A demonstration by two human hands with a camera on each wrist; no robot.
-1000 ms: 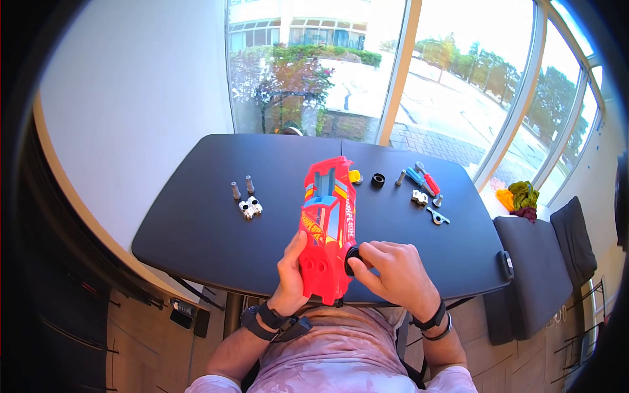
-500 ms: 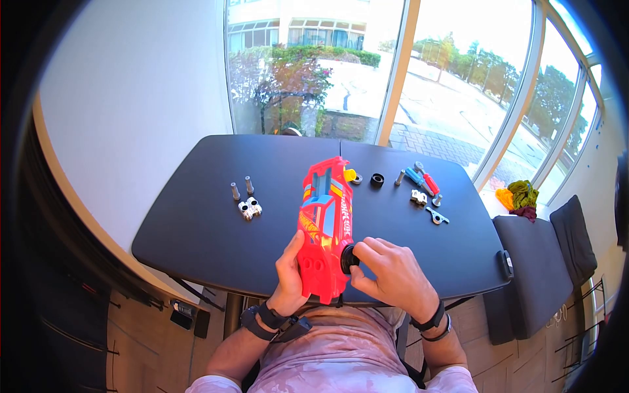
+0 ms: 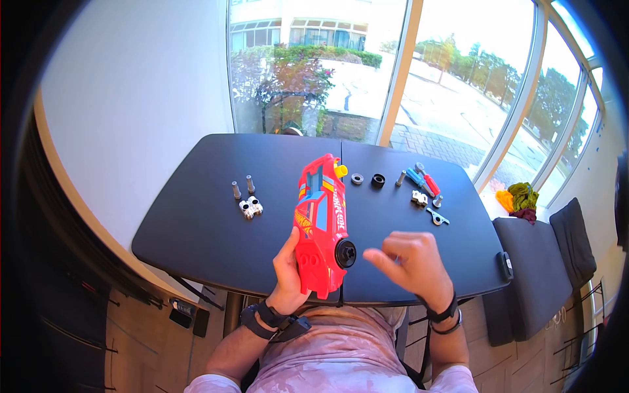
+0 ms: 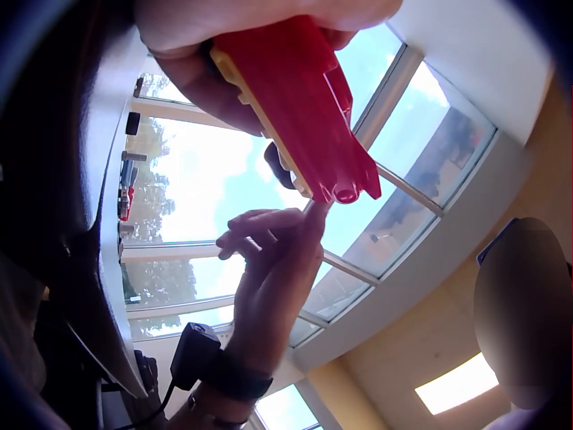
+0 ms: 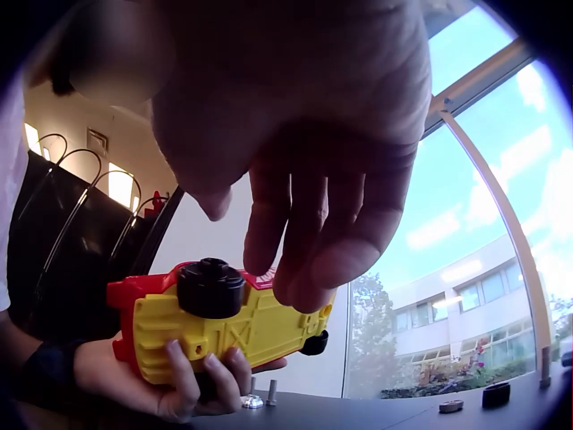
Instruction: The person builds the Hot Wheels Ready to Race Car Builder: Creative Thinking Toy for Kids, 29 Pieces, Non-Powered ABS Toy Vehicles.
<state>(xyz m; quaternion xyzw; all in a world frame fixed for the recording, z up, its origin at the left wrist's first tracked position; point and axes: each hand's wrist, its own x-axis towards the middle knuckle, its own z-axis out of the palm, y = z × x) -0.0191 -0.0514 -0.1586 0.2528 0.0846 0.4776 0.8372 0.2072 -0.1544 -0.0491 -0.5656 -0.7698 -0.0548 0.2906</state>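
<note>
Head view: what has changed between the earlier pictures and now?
The right hand let go of the black wheel and moved right. The red toy car shifted slightly left, uncovering the grey ring more fully. Unchanged: the left hand grips the car; the black ring lies in place.

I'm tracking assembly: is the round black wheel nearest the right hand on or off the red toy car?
On: the round black wheel sits against the red toy car, clear of the right hand; firmness unclear.
</note>
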